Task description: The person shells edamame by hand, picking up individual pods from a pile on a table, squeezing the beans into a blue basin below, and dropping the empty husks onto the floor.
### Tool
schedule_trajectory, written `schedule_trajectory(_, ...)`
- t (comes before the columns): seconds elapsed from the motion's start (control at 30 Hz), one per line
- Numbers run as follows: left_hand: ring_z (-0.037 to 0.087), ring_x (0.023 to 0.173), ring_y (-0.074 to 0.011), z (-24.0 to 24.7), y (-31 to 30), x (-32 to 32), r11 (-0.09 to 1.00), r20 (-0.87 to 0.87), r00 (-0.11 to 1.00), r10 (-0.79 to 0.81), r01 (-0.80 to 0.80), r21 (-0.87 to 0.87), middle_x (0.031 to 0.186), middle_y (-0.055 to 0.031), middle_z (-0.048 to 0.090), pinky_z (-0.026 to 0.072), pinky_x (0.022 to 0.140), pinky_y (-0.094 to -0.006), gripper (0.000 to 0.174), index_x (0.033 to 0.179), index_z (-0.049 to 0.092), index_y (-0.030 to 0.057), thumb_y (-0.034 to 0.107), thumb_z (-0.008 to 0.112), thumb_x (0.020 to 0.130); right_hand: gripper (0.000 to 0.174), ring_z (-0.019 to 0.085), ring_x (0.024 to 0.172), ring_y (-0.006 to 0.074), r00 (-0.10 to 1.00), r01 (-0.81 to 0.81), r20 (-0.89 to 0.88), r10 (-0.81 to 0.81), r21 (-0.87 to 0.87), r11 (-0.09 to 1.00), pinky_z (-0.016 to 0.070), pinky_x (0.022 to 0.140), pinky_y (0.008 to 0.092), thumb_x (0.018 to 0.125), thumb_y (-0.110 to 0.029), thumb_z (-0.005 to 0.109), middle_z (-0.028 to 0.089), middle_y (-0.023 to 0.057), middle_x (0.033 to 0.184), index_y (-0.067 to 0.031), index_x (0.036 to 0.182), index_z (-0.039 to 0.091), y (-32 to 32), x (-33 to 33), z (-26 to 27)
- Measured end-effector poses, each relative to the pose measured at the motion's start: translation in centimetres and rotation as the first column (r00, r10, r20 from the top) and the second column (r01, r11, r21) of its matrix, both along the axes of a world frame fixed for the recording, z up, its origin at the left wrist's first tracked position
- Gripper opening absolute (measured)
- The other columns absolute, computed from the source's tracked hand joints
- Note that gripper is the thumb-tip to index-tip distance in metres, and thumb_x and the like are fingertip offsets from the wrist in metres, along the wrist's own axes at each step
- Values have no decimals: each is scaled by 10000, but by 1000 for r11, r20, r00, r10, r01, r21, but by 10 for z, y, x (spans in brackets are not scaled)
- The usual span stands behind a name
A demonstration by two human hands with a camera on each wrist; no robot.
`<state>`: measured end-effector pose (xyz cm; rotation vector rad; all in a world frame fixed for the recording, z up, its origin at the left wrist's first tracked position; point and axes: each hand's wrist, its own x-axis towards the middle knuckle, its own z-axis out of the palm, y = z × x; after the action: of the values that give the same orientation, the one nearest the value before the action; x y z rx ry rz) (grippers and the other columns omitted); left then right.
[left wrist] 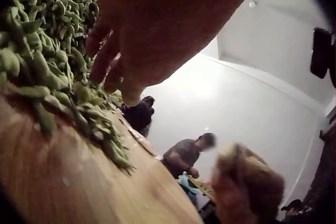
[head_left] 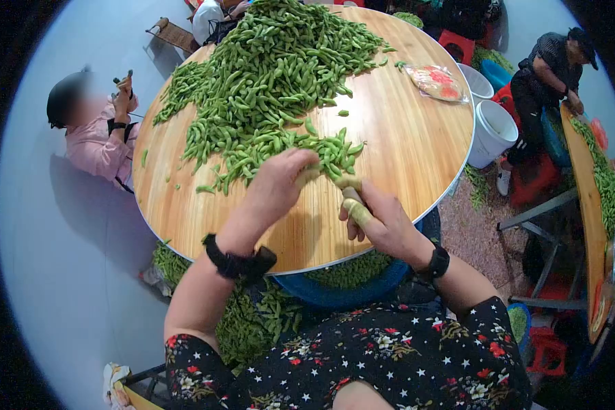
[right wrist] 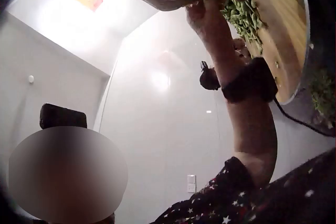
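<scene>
A large heap of green soybean pods (head_left: 280, 75) covers the far part of the round wooden table (head_left: 417, 157). My left hand (head_left: 283, 179) hovers at the heap's near edge, beside a smaller cluster of pods (head_left: 338, 154). In the left wrist view its fingers (left wrist: 107, 58) hang down, slightly spread, with a pale covering on one tip. My right hand (head_left: 383, 217) is just right of it, over the table's near side, fingers curled inward. Yellowish wraps cover some of its fingers (head_left: 357, 210). I cannot tell whether a pod lies inside the right hand.
A blue tub (head_left: 321, 294) of greens stands under the table's near edge. A plastic packet (head_left: 436, 82) lies at the back right, with white buckets (head_left: 493, 133) beyond. One person (head_left: 99, 130) sits at left, another (head_left: 553, 82) at a second table (head_left: 584, 205) on the right.
</scene>
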<state>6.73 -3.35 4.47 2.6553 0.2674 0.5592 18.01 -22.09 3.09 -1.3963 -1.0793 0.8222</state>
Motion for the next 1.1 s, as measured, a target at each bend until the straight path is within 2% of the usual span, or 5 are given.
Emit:
schedule_trajectory(0.17, 626, 771, -210, -12, -50, -31, 960, 184, 983, 10, 42, -278, 859, -116, 636, 494, 661, -315, 231, 1058, 610, 13, 22, 649, 830, 251, 570, 565, 118, 993, -113, 30, 114, -32, 993, 461, 503, 286, 944, -140, 451, 578, 59, 702, -11, 1153, 505, -1, 3, -3)
schedule_trajectory(0.3, 599, 692, -286, -16, -69, -41, 915, 91, 984, 153, -106, -390, 805, -139, 614, 478, 627, -363, 224, 1021, 605, 11, 72, 667, 815, 194, 587, 588, 205, 981, -164, 100, 168, -52, 985, 451, 546, 347, 921, -146, 482, 583, 100, 692, 2, 1028, 548, -10, 5, -3)
schedule_trajectory(0.47, 603, 683, -297, -19, -77, -45, 972, 118, 987, 112, -84, -221, 772, -155, 618, 467, 597, -357, 183, 940, 627, 9, 134, 680, 818, 217, 586, 713, 374, 935, -166, 319, 158, -3, 986, 454, 629, 424, 873, -130, 522, 584, 206, 770, 0, 1047, 528, -16, 7, -10)
schedule_trajectory(1.0, 638, 714, -318, -12, -103, -59, 946, 59, 998, 33, -12, -323, 800, -169, 642, 496, 609, -358, 137, 935, 615, -4, 27, 647, 806, 194, 572, 705, 438, 748, -225, 634, 196, -35, 974, 456, 593, 465, 845, -103, 499, 556, 243, 738, -17, 1019, 485, -38, 3, -2)
schedule_trajectory(1.1, 641, 735, -330, -21, -105, -61, 980, 153, 988, -11, 42, -196, 820, -175, 641, 512, 633, -368, 159, 947, 605, -7, -16, 627, 790, 134, 581, 574, 345, 738, -228, 656, 161, 17, 973, 447, 487, 387, 875, -122, 485, 576, 177, 687, -39, 980, 498, -33, 8, -5)
